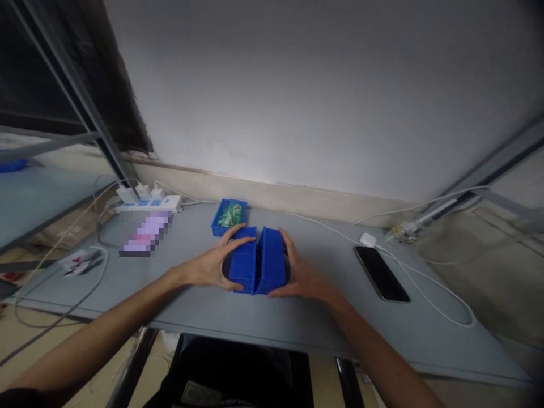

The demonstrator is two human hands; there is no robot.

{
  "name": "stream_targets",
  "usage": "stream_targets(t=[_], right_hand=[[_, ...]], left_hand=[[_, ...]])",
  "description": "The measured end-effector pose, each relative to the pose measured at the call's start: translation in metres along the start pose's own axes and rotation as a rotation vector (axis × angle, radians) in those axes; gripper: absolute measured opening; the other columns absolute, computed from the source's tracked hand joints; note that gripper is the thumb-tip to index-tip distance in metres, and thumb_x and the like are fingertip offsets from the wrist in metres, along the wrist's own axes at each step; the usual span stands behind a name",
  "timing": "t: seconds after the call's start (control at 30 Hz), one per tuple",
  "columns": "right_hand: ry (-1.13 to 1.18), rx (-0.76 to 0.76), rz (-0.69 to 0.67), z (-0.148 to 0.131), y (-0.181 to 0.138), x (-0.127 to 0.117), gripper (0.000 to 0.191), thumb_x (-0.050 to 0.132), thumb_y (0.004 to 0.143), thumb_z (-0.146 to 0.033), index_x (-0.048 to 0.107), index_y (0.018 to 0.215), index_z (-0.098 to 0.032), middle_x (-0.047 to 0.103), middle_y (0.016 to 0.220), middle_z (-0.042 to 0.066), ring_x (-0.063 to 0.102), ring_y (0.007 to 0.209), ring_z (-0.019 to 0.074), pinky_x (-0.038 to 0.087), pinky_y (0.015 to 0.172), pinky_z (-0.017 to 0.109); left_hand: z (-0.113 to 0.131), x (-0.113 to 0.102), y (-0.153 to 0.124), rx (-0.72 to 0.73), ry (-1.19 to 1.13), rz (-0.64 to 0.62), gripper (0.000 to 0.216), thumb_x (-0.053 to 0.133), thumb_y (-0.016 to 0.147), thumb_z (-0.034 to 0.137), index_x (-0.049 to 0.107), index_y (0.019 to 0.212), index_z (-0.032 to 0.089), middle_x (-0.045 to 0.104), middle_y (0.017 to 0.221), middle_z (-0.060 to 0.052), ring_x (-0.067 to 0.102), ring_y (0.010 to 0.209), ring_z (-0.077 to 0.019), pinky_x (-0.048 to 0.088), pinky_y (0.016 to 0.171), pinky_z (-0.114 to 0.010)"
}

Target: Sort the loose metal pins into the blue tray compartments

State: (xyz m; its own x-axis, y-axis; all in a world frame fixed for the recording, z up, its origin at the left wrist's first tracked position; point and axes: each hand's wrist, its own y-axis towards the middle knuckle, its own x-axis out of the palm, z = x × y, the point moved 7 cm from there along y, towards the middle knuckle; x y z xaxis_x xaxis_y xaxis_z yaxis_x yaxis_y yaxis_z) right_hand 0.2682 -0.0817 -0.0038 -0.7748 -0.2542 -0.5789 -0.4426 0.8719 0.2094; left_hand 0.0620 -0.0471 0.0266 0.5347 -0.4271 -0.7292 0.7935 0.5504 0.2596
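Note:
Two blue plastic parts bins stand side by side, pressed together on the grey table top (297,324). The left bin (243,262) and the right bin (271,262) lean slightly toward each other, with a narrow dark gap between them. My left hand (210,266) grips the outer side of the left bin, its fingers reaching over the top. My right hand (300,276) cups the outer side of the right bin. The bins' insides are mostly hidden.
Behind the hands sits a small blue tray (228,217) holding green-and-clear bagged items. A power strip (148,203) with white plugs and a pixelated flat object (147,233) lie left. A black phone (381,273) and white cable lie right.

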Motion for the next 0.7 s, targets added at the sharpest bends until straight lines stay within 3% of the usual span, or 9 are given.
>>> stream_targets(t=[0.23,0.7], right_hand=[[-0.028,-0.046,0.005,-0.009,0.004,-0.001,0.140,0.093,0.062,-0.050,-0.006,0.160,-0.033,0.021,0.163,0.018,0.030,0.148,0.0399,0.031,0.118,0.062],[-0.051,-0.011,0.013,-0.012,0.002,-0.011,0.140,0.092,0.062,-0.053,-0.005,0.161,-0.031,0.023,0.162,0.020,0.032,0.147,0.0400,0.033,0.118,0.062]], left_hand=[[-0.001,-0.010,-0.007,-0.008,0.021,0.014,0.110,0.089,0.064,0.050,0.032,0.157,0.035,0.006,0.167,-0.011,0.015,0.152,-0.0459,0.024,0.121,-0.067],[0.005,-0.003,0.006,-0.013,0.048,-0.027,0.112,0.089,0.065,0.051,0.029,0.159,0.038,0.005,0.169,-0.009,0.018,0.153,-0.0453,0.025,0.122,-0.066]])
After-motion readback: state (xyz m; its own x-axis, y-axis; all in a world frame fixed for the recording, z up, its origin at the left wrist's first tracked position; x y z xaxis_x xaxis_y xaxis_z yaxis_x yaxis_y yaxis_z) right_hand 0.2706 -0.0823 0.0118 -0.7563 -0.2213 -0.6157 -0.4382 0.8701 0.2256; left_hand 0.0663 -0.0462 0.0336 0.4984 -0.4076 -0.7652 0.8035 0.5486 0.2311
